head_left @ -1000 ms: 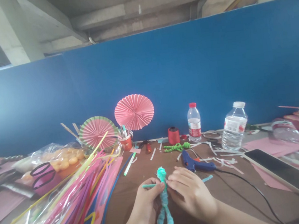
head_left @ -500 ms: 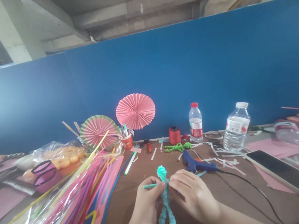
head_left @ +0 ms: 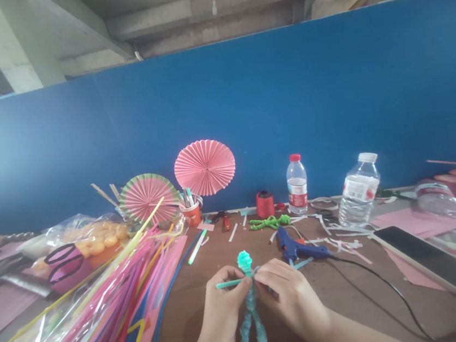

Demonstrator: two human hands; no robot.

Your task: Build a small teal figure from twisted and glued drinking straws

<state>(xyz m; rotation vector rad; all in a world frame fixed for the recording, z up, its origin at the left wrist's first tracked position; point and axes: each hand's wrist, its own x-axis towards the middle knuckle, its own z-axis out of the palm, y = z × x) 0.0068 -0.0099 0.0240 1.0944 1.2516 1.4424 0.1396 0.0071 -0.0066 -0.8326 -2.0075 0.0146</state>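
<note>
A turquoise pipe-cleaner figure with a coiled head and two dangling legs hangs upright between my hands. My left hand pinches it at the upper body, thumb and forefinger closed, and a straight turquoise pipe-cleaner end sticks out to the left there. From the other side my right hand has its fingers closed at the figure's shoulder, around a piece that is mostly hidden. Beyond my right hand lies a blue glue gun with a black cord.
On the left lies a clear bag of coloured pipe cleaners. At the back stand pink paper fans, a cup of pens, a red spool and water bottles. A phone and paper scraps are on the right.
My hands stay on the figure with only small finger shifts. The whole scene sits slightly higher and further left as the camera moves a little.
</note>
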